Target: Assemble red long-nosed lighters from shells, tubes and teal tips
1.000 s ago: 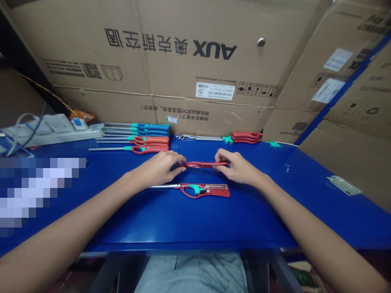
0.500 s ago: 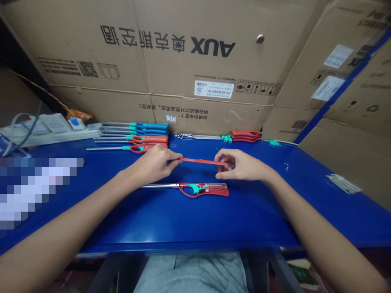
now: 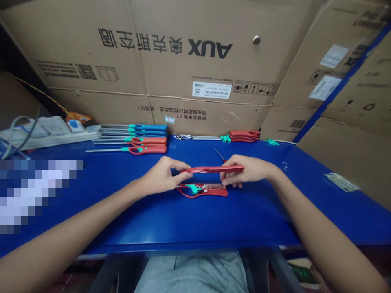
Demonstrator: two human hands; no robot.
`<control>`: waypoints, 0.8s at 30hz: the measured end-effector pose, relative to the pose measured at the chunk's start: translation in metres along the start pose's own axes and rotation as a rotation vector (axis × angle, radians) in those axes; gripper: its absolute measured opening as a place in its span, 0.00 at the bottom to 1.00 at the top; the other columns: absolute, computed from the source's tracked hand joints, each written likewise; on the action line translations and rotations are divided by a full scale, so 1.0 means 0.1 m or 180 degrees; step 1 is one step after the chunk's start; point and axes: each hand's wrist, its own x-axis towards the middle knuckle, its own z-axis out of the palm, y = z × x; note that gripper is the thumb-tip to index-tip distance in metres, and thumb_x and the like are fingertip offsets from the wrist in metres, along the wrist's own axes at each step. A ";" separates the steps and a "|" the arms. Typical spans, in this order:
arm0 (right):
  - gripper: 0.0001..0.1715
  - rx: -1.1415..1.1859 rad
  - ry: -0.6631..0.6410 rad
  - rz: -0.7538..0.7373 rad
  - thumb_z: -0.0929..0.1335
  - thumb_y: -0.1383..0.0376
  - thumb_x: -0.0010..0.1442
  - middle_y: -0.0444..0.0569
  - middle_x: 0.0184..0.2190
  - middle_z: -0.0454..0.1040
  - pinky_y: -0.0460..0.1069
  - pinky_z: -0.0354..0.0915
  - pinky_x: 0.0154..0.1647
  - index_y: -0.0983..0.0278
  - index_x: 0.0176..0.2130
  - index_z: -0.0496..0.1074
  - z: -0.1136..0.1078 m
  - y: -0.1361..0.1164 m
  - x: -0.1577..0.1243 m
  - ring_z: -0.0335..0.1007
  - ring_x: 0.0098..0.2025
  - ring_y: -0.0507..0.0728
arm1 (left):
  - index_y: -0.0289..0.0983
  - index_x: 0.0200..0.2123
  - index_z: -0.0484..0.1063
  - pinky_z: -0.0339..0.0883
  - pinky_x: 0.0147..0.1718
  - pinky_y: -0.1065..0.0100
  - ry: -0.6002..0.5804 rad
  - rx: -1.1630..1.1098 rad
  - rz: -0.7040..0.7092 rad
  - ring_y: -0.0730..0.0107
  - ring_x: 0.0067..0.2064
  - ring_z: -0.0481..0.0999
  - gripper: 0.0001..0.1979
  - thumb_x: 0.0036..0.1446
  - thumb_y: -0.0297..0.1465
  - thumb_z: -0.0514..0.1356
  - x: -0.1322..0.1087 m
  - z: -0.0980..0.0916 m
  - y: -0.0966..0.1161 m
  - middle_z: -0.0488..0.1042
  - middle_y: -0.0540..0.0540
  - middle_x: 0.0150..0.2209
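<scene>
in the left hand (image 3: 163,176) is one end of the red shell (image 3: 210,169).

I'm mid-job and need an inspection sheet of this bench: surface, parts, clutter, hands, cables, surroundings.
Surface: blue tabletop, glossy.
Parts: red casing piece, held above the tabletop; open red lighter lying nearer the person, green trigger and clear tank exposed.
Clutter: blue lighters and red lighters at back left; metal tubes and stacked red casings along the back; thin-shafted tool beyond the right hand.
Hands: left hand pinches one end of the casing piece; right hand is behind its other end, grip unclear.
Cables: grey cable near the white power strip, far left.
Surroundings: cardboard behind; a pixelated patch at left hides detail.
</scene>
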 end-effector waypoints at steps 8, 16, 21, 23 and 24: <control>0.09 -0.0001 0.0004 0.0111 0.70 0.62 0.52 0.45 0.21 0.73 0.44 0.64 0.22 0.67 0.30 0.74 0.04 0.03 0.04 0.66 0.20 0.49 | 0.35 0.39 0.69 0.70 0.42 0.63 0.0224 -0.0398 -0.0170 0.64 0.40 0.77 0.16 0.65 0.40 0.48 -0.01 0.07 0.03 0.79 0.43 0.39; 0.10 0.0053 -0.0047 0.0170 0.70 0.61 0.52 0.46 0.22 0.73 0.45 0.65 0.24 0.67 0.31 0.73 0.06 0.05 0.08 0.67 0.22 0.50 | 0.39 0.42 0.62 0.67 0.41 0.60 -0.0645 0.0650 -0.0100 0.58 0.43 0.74 0.23 0.53 0.49 0.60 -0.09 0.06 0.16 0.73 0.44 0.43; 0.09 -0.0015 -0.0013 0.0240 0.70 0.61 0.52 0.46 0.24 0.74 0.45 0.66 0.26 0.66 0.32 0.74 0.06 0.05 0.08 0.68 0.24 0.51 | 0.40 0.38 0.58 0.66 0.38 0.64 -0.0747 0.0332 -0.0081 0.64 0.40 0.74 0.21 0.51 0.43 0.64 -0.08 0.11 0.16 0.74 0.49 0.39; 0.09 -0.0011 0.0006 0.0218 0.70 0.61 0.53 0.46 0.25 0.74 0.45 0.66 0.26 0.65 0.32 0.74 0.06 0.07 0.08 0.68 0.25 0.50 | 0.41 0.38 0.57 0.66 0.37 0.66 -0.0748 0.0254 -0.0090 0.65 0.38 0.74 0.21 0.51 0.42 0.65 -0.08 0.13 0.15 0.74 0.50 0.38; 0.09 0.0006 0.0008 0.0211 0.70 0.61 0.53 0.45 0.25 0.74 0.45 0.66 0.27 0.65 0.32 0.74 0.06 0.08 0.08 0.68 0.25 0.50 | 0.40 0.38 0.57 0.66 0.36 0.66 -0.0742 0.0236 -0.0100 0.66 0.37 0.74 0.21 0.51 0.42 0.65 -0.08 0.13 0.14 0.74 0.50 0.38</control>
